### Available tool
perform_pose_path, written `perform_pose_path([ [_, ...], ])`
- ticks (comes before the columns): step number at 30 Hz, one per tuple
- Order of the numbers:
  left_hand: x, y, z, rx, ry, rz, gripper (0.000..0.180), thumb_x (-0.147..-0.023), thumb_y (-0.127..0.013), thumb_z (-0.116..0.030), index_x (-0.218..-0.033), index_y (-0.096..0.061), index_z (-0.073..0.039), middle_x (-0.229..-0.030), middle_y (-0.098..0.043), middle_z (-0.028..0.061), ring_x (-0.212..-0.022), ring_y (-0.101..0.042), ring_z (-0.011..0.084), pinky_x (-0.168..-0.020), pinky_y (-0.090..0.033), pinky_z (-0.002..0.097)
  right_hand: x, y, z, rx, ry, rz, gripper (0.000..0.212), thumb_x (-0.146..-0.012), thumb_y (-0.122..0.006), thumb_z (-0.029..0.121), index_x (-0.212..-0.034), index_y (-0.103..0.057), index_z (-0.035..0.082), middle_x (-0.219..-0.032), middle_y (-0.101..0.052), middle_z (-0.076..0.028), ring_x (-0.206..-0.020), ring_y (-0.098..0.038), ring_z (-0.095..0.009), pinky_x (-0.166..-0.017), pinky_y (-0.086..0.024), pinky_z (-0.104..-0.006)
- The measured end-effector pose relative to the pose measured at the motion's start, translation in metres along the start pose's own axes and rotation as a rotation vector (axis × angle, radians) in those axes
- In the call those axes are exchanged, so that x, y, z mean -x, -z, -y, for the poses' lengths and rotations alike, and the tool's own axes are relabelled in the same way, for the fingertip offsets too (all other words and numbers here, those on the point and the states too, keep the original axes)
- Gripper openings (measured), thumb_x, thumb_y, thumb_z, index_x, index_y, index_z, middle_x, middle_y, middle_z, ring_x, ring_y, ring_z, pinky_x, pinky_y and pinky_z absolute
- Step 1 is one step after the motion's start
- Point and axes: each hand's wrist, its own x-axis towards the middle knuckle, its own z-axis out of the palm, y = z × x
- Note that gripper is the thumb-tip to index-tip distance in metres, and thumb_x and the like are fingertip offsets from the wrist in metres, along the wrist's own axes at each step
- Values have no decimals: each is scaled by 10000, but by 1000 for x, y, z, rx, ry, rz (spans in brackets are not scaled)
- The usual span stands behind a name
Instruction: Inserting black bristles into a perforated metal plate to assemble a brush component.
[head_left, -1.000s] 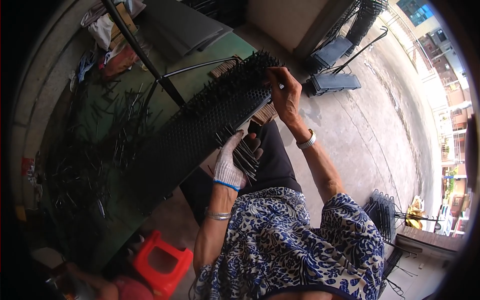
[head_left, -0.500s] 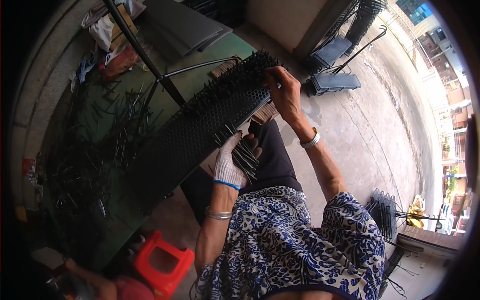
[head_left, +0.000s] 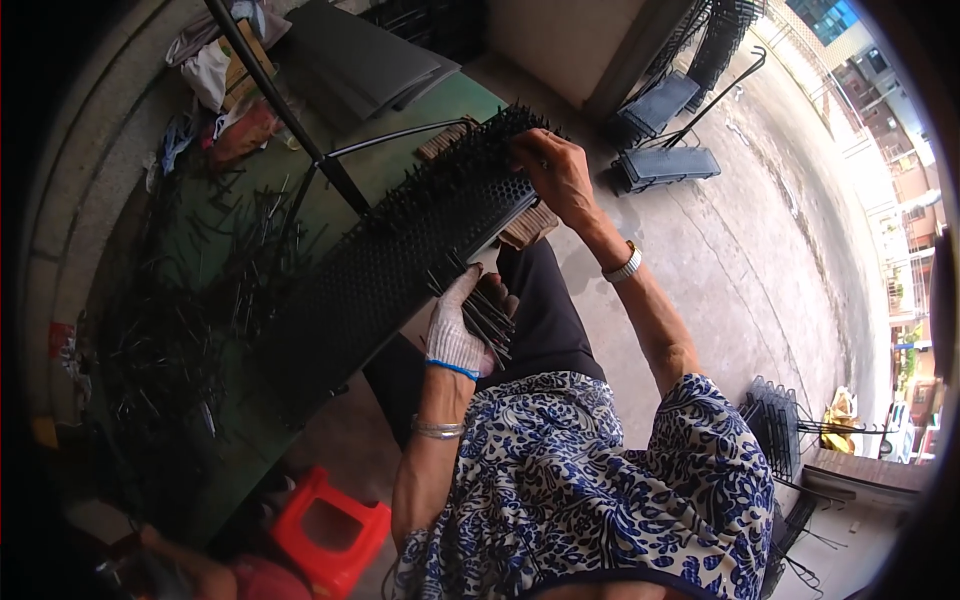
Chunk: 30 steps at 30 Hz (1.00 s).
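Observation:
A long black perforated panel (head_left: 400, 250) lies slantwise across the green table. Many short black pins stand upright in rows along its far side, forming a dense bristly band (head_left: 445, 165). My left hand (head_left: 455, 330), in a white knitted glove with a blue cuff, is closed around a bundle of thin dark pins (head_left: 488, 318) just in front of the panel's near edge. At the panel's right end, my bare right hand (head_left: 562, 178) is bent over the holes beside the bristly band, fingers pinched together. What its fingertips hold is hidden.
Loose black pins (head_left: 170, 340) are heaped on the green table (head_left: 390, 160) at left. A black metal pole (head_left: 290, 115) rises behind the panel, near grey sheets (head_left: 365, 60). A red stool (head_left: 330, 530) and another person's arm (head_left: 190, 565) are at lower left. Wire racks (head_left: 668, 165) stand right.
My right hand has shifted slightly left along the panel's end, over the holes by the bristly band. My left hand still grips the pins in nearly the same place.

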Motion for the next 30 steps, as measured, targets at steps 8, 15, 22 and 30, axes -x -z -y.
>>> perform_pose_path([
  [8, -1, 3, -1, -26, 16, 54, 118, -910, -624, -195, -962, -626, -89, -747, -605, 23, -616, -585, 137, -610, -557, 331, 4, -12, -3, 350, 73, -5, 116, -830, -656, 101, -945, -676, 98, -859, -597, -77, -766, -618, -251, -662, -488, -338],
  [15, 3, -2, 2, -32, -4, 65, 151, -920, -615, -215, -1008, -607, -92, -748, -591, 19, -606, -568, 127, -597, -545, 316, 13, -16, -4, 364, -6, -125, 119, -819, -677, 177, -927, -704, 137, -830, -589, -68, -734, -605, -232, -641, -471, -342],
  [22, 4, -8, -1, -19, -14, 93, 142, -932, -600, -237, -987, -606, -106, -742, -596, 26, -588, -571, 132, -576, -544, 322, 11, -15, -1, 475, -50, -132, 114, -814, -680, 221, -911, -705, 167, -822, -588, -49, -756, -601, -223, -678, -430, -351],
  [30, -3, 5, -3, 22, 12, 240, 112, -929, -604, -230, -945, -616, -120, -706, -597, 15, -557, -572, 132, -537, -536, 326, 17, -15, -2, 537, -40, -135, 150, -825, -672, 240, -948, -712, 164, -850, -586, -64, -805, -589, -239, -707, -411, -356],
])
